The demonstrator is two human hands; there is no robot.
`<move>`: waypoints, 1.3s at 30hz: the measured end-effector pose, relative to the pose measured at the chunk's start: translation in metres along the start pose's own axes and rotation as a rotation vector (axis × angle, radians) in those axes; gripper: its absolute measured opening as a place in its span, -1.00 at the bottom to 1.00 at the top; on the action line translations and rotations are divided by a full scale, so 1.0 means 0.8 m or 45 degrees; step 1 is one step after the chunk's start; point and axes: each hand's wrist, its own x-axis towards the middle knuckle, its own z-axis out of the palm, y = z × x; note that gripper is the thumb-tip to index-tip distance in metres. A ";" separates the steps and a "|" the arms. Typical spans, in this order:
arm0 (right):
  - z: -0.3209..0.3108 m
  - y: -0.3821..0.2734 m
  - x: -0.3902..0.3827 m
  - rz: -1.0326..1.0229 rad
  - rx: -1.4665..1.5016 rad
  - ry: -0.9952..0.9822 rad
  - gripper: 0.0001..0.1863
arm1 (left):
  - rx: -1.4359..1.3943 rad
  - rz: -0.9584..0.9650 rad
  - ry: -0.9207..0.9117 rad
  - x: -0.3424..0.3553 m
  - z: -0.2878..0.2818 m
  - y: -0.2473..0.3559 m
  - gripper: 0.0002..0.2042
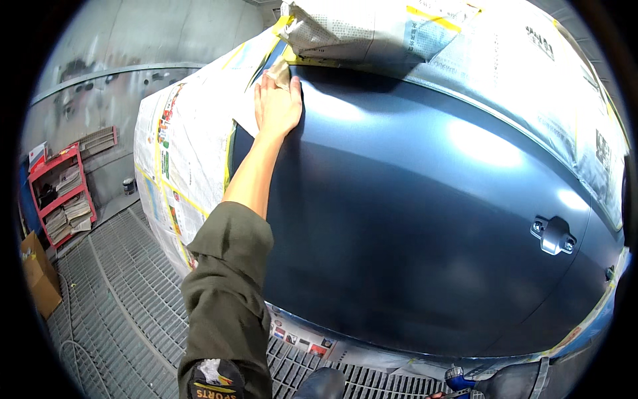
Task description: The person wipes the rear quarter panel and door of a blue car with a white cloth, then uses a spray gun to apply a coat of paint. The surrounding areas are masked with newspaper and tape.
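Fingertips of left hand [276, 100] behind masking paper [193, 153]

You stand on a grey metal grate floor [126, 292] that runs under the car. On it at your far left sits a brown cardboard box [38, 276], and behind that a red shelf rack [61, 194] stacked with folded newspapers [74, 207]. A small dark can [128, 185] rests near the wall.
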 end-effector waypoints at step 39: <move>0.021 0.004 -0.013 -0.147 0.103 0.028 -0.65 | -0.553 1.144 -0.083 -0.113 0.066 0.359 -0.52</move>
